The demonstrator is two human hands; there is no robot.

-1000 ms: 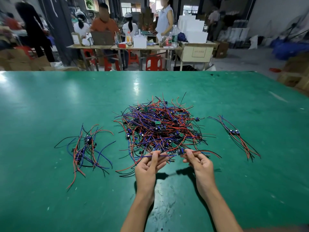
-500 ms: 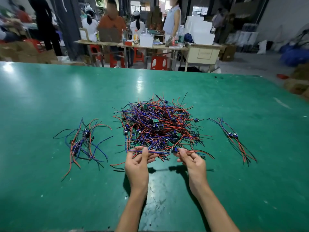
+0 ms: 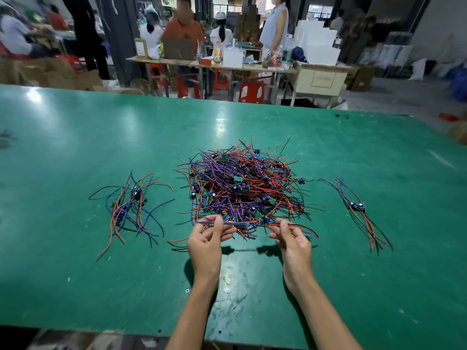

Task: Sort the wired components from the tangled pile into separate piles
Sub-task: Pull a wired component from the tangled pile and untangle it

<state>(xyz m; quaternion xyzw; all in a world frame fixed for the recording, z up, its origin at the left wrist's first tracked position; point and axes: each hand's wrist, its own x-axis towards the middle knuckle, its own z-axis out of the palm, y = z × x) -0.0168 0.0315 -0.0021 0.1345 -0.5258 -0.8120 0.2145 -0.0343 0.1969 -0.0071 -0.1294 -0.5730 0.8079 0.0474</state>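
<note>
item 1, nearest: left hand (image 3: 206,239), fingers curled, pinching the purple-and-blue leads of one wired component (image 3: 264,220) at its left end. right hand (image 3: 293,239), fingers curled, pinching the red and black leads at the right end. the component is stretched level between the two hands, just above the near edge of the tangled pile (image 3: 242,184); whether its leads are free of the tangle cannot be told.

item 2, left of the hands: left sorted pile (image 3: 131,205), a loose cluster of several components with red, blue and black leads, lying well apart from the tangle.

item 3, right: right sorted pile (image 3: 357,207), a thin bundle of a few components laid in a line, leads trailing toward the near side.

item 4, centre, farther: tangled pile, by far the largest share, on the green table (image 3: 75,147).

step in hand, as judged: drawing one component out and reading its type. sorting looks barely begun.

next move calls for: lifting gently so snagged leads slip free without dragging neighbours, then carrying the piece to the matching pile.
</note>
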